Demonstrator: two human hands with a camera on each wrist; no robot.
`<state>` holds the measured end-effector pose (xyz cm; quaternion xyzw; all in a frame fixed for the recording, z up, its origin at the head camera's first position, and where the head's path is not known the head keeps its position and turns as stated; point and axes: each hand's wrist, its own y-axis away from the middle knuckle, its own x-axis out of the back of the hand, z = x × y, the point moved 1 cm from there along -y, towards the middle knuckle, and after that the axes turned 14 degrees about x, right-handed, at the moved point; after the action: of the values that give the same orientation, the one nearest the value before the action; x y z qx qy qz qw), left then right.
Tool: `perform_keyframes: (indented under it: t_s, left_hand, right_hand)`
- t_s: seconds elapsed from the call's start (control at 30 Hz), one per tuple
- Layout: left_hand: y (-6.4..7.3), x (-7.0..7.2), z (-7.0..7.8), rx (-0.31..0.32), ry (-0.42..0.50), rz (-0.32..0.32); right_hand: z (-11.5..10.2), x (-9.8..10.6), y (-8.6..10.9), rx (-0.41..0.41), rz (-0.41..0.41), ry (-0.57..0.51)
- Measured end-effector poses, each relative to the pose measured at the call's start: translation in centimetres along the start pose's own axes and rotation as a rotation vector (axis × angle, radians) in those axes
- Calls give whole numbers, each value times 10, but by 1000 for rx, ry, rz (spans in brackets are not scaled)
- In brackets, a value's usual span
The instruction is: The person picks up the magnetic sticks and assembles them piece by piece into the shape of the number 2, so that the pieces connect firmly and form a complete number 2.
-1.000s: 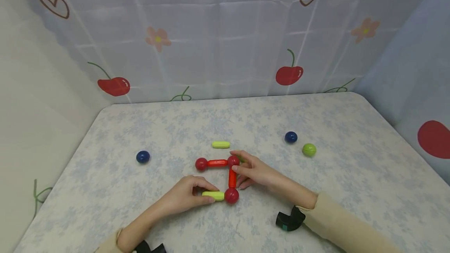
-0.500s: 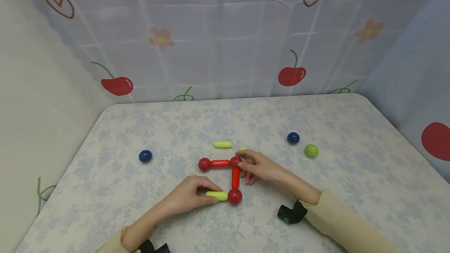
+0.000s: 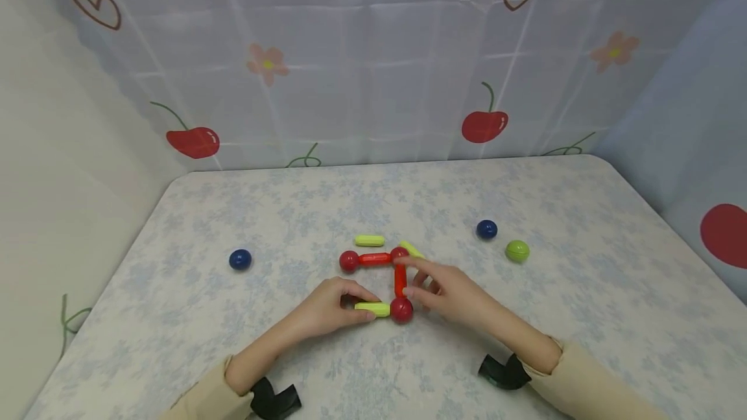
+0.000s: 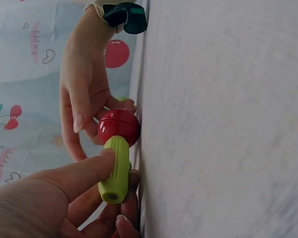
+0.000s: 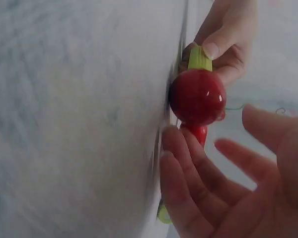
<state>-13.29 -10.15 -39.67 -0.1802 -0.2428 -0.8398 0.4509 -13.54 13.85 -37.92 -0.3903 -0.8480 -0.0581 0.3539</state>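
Note:
My left hand point(image 3: 327, 303) pinches a yellow-green magnetic rod point(image 3: 373, 309) between thumb and fingers. The rod's far end meets a red ball point(image 3: 401, 310), as the left wrist view also shows. From that ball a red rod point(image 3: 400, 280) runs away to a corner red ball point(image 3: 399, 255). A second red rod point(image 3: 375, 258) leads left to another red ball point(image 3: 349, 261). My right hand point(image 3: 452, 290) is beside the upright red rod, fingers spread and loosely bent. In the right wrist view, a gap shows between its thumb and the near red ball point(image 5: 197, 96).
Behind the red pieces lie two loose yellow-green rods, one straight across point(image 3: 369, 240) and one slanted point(image 3: 412, 249). A blue ball point(image 3: 240, 259) sits at the left. Another blue ball point(image 3: 487, 229) and a green ball point(image 3: 517, 251) are at the right. A patterned cloth hangs behind the table.
The joined rods and balls have shifted away from me and slightly right, with my left hand on the yellow-green rod. My right hand has come off the corner ball and drawn nearer me.

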Motion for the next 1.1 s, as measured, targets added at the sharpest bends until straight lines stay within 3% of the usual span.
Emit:
perform_keyframes:
  t_s: [0.1, 0.17, 0.3, 0.4, 0.5, 0.63, 0.73, 0.8, 0.87, 0.97, 1.1]
  left_hand:
    - [-2, 0, 1, 6, -4, -4]
    - [-2, 0, 0, 6, -7, -4]
    - [-2, 2, 0, -4, -17, -23]
    - [3, 14, 0, -13, -64, -6]
    - [11, 42, -1, -24, -165, 128]
    - [27, 93, -12, -2, -325, 417]
    - [40, 124, -29, 73, -417, 510]
    - [46, 137, -42, 128, -465, 487]
    - [49, 146, -54, 165, -476, 425]
    - [48, 151, -67, 185, -449, 353]
    - [47, 155, -77, 197, -401, 335]
  right_hand:
    - [-3, -6, 3, 43, -123, 58]
    - [-4, -10, 2, 66, -163, 109]
    - [-5, -17, -1, 50, -157, 194]
    - [-6, -20, -2, 39, -152, 220]
    - [-6, -22, -2, 33, -151, 222]
    - [-7, -22, -2, 26, -151, 217]
    - [-7, -22, -2, 27, -148, 210]
    - [-7, -22, -2, 30, -147, 205]
    - [-6, -22, -2, 28, -147, 201]
    - [-6, -22, -2, 25, -149, 196]
    - [-5, -21, -3, 23, -151, 182]
